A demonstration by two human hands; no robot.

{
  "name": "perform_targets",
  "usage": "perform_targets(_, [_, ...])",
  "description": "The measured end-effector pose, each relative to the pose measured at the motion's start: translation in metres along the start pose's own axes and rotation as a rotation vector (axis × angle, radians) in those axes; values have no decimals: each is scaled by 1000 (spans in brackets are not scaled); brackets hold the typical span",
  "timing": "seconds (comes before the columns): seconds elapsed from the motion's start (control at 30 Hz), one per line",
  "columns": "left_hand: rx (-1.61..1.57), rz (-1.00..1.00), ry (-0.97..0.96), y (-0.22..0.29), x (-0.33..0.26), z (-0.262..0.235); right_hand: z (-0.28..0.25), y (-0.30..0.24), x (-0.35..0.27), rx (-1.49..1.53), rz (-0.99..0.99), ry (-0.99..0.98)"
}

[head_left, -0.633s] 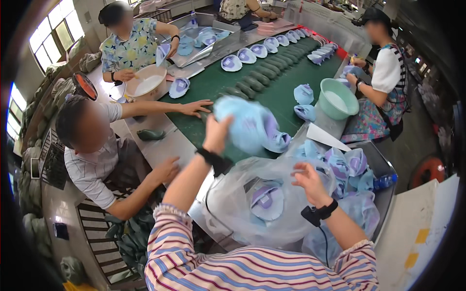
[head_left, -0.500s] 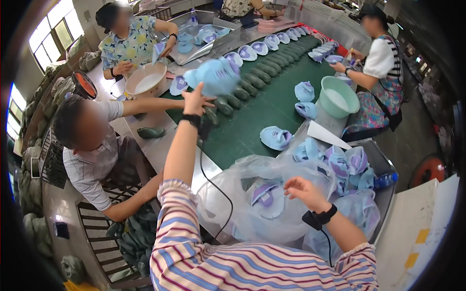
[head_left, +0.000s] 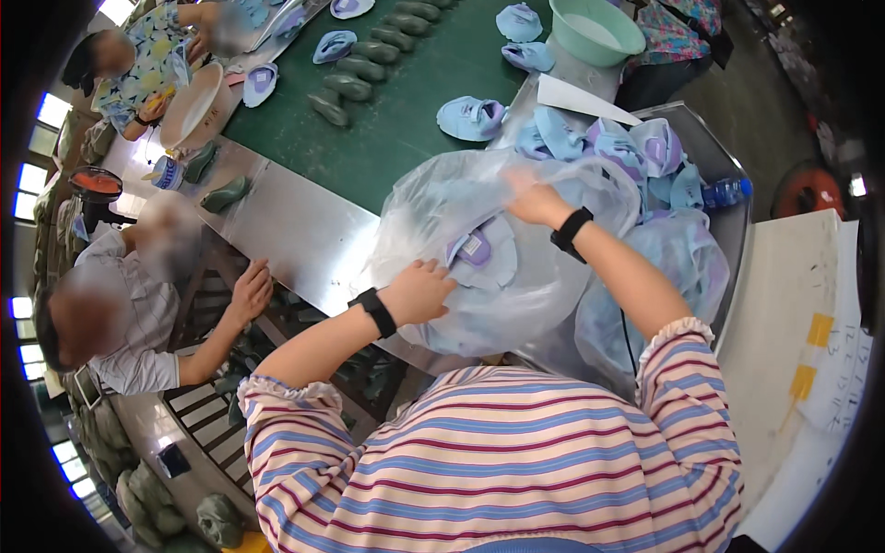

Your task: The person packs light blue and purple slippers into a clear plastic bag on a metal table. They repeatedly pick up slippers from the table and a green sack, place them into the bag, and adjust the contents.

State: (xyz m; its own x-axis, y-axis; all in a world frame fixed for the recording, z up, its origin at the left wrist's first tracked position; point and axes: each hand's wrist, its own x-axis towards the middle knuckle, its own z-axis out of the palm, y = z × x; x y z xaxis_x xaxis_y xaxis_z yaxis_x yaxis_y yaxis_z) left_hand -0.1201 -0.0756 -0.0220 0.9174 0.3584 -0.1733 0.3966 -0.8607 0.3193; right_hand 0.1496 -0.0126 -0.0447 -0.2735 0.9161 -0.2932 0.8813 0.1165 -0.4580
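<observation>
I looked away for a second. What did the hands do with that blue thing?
The left hand let go of the blue piece out over the green table and came back to the plastic bag. The right hand stayed at the bag.

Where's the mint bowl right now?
Head view, top right: the mint bowl sits at the green table's far edge, beside blue shoe uppers.

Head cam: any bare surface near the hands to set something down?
Bare steel counter left of the plastic bag, reaching the green mat, whose near part is open too. Crowded: the tray of blue shoe uppers behind the right hand, and the bag under the left hand.
</observation>
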Motion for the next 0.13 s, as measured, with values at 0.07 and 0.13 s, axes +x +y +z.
perform_targets(0.07, [3,-185,-238,-4,-15,5,-2,-24,-3,-69,-52,-125])
perform_targets(0.13, [9,-241,-577,1,-26,-6,14,-33,-5,-178,-120,-211])
